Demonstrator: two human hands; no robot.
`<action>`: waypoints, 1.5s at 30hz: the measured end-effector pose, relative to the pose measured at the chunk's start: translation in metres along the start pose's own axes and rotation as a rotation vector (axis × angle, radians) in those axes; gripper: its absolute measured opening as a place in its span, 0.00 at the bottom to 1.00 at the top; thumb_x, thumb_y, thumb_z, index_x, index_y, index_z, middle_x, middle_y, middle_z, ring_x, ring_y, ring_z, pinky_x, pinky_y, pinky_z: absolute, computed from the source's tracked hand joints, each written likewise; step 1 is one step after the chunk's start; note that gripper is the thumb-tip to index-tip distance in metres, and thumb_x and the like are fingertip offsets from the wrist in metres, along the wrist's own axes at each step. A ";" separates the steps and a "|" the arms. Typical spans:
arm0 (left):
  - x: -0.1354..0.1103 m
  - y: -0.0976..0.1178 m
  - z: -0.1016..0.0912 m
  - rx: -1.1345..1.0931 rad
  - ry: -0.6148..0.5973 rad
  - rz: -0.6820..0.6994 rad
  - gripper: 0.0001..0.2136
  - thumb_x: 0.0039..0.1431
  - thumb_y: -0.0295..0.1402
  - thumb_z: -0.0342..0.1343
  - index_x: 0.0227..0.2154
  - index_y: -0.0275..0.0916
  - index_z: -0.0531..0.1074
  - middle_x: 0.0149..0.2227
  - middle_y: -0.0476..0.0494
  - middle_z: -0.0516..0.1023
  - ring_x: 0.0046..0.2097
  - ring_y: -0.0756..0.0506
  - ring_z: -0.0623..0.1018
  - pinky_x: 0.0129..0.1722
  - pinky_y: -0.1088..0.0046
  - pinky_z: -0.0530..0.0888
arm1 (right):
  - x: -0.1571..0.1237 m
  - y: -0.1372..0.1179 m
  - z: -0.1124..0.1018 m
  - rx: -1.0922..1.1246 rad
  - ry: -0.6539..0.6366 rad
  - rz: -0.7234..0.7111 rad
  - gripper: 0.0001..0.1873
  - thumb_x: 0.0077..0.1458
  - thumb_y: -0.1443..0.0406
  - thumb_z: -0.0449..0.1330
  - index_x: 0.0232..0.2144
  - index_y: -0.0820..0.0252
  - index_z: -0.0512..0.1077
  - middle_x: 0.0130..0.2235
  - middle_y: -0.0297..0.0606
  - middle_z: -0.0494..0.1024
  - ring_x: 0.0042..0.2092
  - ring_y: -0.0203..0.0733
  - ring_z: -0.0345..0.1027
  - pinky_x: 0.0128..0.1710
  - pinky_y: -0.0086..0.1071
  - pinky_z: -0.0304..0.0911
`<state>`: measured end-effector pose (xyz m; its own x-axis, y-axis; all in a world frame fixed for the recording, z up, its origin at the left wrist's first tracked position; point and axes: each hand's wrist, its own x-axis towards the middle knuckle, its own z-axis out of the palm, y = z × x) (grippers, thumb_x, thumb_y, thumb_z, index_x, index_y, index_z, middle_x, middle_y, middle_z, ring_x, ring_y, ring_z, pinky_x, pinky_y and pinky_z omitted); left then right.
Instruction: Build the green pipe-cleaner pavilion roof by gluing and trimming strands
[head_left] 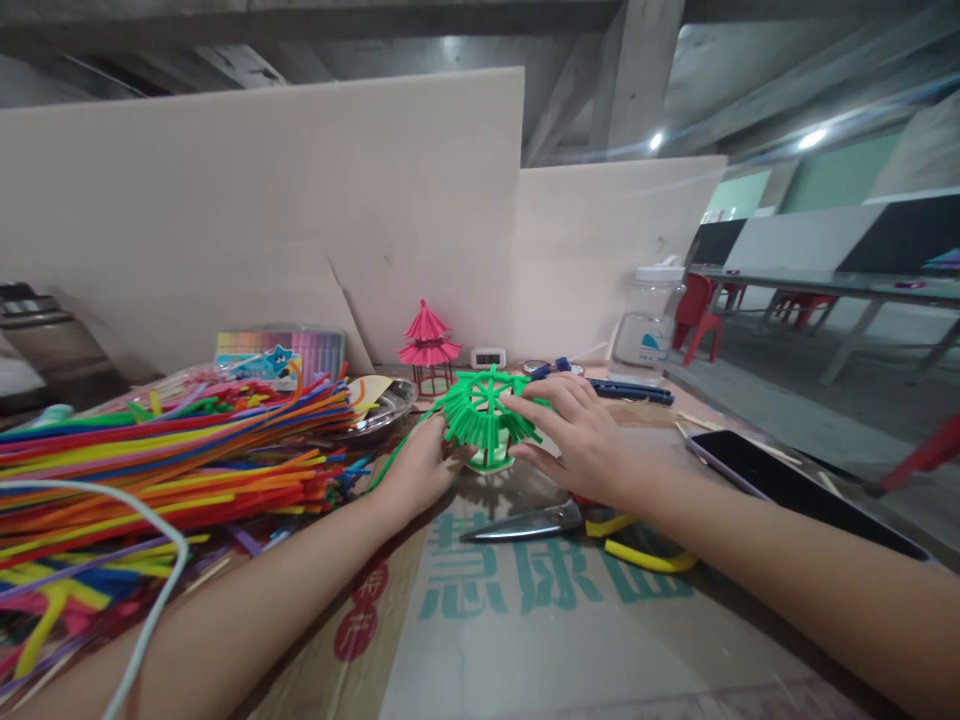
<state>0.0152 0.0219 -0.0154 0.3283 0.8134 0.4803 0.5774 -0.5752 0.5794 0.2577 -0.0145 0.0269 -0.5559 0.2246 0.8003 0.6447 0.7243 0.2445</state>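
A green pipe-cleaner pavilion roof [482,403] stands on a small pale base on the cardboard-covered table [525,640]. My left hand [420,462] grips its lower left side with fingers closed on the green strands. My right hand [576,432] rests over its right side, fingers curved on the roof spokes. A long green strand trails from the model toward my left hand. Behind it stands a finished pink pavilion model [428,345].
A big heap of coloured pipe cleaners [165,450] fills the left. Yellow-handled scissors [570,525] lie under my right wrist. A phone [795,490] lies at right, a marker box [281,352], metal dish [382,405], small clock [488,357] and water jug [645,325] behind.
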 end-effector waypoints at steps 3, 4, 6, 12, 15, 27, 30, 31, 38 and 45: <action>0.000 -0.005 0.001 -0.062 -0.020 -0.016 0.17 0.58 0.36 0.57 0.50 0.39 0.69 0.50 0.37 0.77 0.51 0.38 0.77 0.52 0.58 0.74 | 0.000 -0.003 -0.004 0.059 0.047 -0.024 0.10 0.63 0.64 0.57 0.46 0.60 0.71 0.41 0.44 0.76 0.44 0.47 0.67 0.45 0.42 0.63; 0.001 -0.007 0.001 -0.083 -0.014 -0.024 0.18 0.59 0.37 0.56 0.50 0.38 0.68 0.51 0.36 0.77 0.51 0.38 0.77 0.53 0.57 0.73 | 0.000 -0.005 -0.004 0.094 0.029 -0.057 0.07 0.64 0.66 0.56 0.43 0.60 0.72 0.37 0.42 0.76 0.40 0.44 0.67 0.41 0.38 0.62; 0.001 -0.011 0.002 -0.111 -0.002 -0.046 0.18 0.59 0.40 0.56 0.50 0.38 0.67 0.50 0.35 0.77 0.51 0.37 0.78 0.53 0.56 0.73 | -0.001 -0.012 -0.001 0.147 -0.073 -0.131 0.07 0.65 0.68 0.54 0.37 0.60 0.72 0.31 0.38 0.75 0.34 0.41 0.66 0.35 0.34 0.60; 0.003 -0.013 0.002 -0.239 0.025 -0.123 0.21 0.55 0.43 0.59 0.47 0.37 0.66 0.49 0.34 0.77 0.49 0.36 0.79 0.52 0.55 0.74 | -0.010 -0.031 0.020 0.174 -0.452 -0.128 0.10 0.66 0.67 0.52 0.37 0.61 0.73 0.32 0.38 0.77 0.32 0.40 0.66 0.30 0.34 0.57; 0.004 -0.013 0.003 -0.306 0.021 -0.119 0.22 0.54 0.42 0.60 0.48 0.37 0.66 0.51 0.34 0.76 0.51 0.37 0.79 0.53 0.56 0.74 | -0.010 -0.033 0.022 0.189 -0.509 -0.107 0.09 0.65 0.67 0.52 0.38 0.61 0.74 0.33 0.38 0.78 0.32 0.40 0.68 0.31 0.33 0.57; 0.005 -0.019 0.006 -0.277 0.002 -0.110 0.21 0.57 0.36 0.56 0.53 0.36 0.67 0.51 0.35 0.78 0.54 0.37 0.77 0.55 0.55 0.72 | -0.010 0.071 -0.002 -0.156 -0.683 0.536 0.20 0.62 0.54 0.53 0.28 0.60 0.76 0.30 0.45 0.79 0.31 0.44 0.71 0.28 0.32 0.53; 0.005 -0.022 0.008 -0.254 0.017 -0.111 0.21 0.57 0.36 0.57 0.53 0.38 0.68 0.51 0.37 0.79 0.54 0.37 0.77 0.56 0.55 0.72 | -0.026 0.100 0.008 -0.037 -0.615 0.768 0.17 0.56 0.53 0.60 0.36 0.61 0.77 0.34 0.46 0.81 0.35 0.48 0.73 0.31 0.32 0.59; 0.005 -0.022 0.008 -0.260 0.017 -0.112 0.20 0.57 0.36 0.57 0.53 0.39 0.68 0.51 0.38 0.79 0.54 0.38 0.77 0.56 0.56 0.71 | -0.031 0.108 0.013 -0.020 -0.595 0.798 0.17 0.56 0.55 0.60 0.41 0.62 0.76 0.38 0.48 0.81 0.38 0.50 0.74 0.34 0.33 0.62; 0.005 -0.020 0.011 -0.399 -0.005 -0.057 0.19 0.58 0.34 0.56 0.53 0.39 0.68 0.53 0.39 0.77 0.55 0.39 0.76 0.58 0.57 0.70 | -0.031 0.131 0.049 0.169 -0.533 0.925 0.24 0.53 0.58 0.65 0.50 0.64 0.74 0.47 0.49 0.81 0.45 0.51 0.76 0.43 0.35 0.68; 0.004 -0.023 0.012 -0.430 -0.010 -0.058 0.20 0.57 0.35 0.56 0.52 0.39 0.66 0.55 0.38 0.75 0.55 0.39 0.76 0.57 0.58 0.71 | -0.023 0.123 0.074 0.268 -0.444 1.078 0.08 0.50 0.63 0.67 0.33 0.63 0.78 0.29 0.40 0.82 0.33 0.46 0.77 0.33 0.30 0.68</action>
<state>0.0125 0.0398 -0.0349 0.3133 0.8447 0.4339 0.2318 -0.5111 0.8277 0.3110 0.1178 -0.0025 0.0371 0.9671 0.2515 0.7895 0.1259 -0.6007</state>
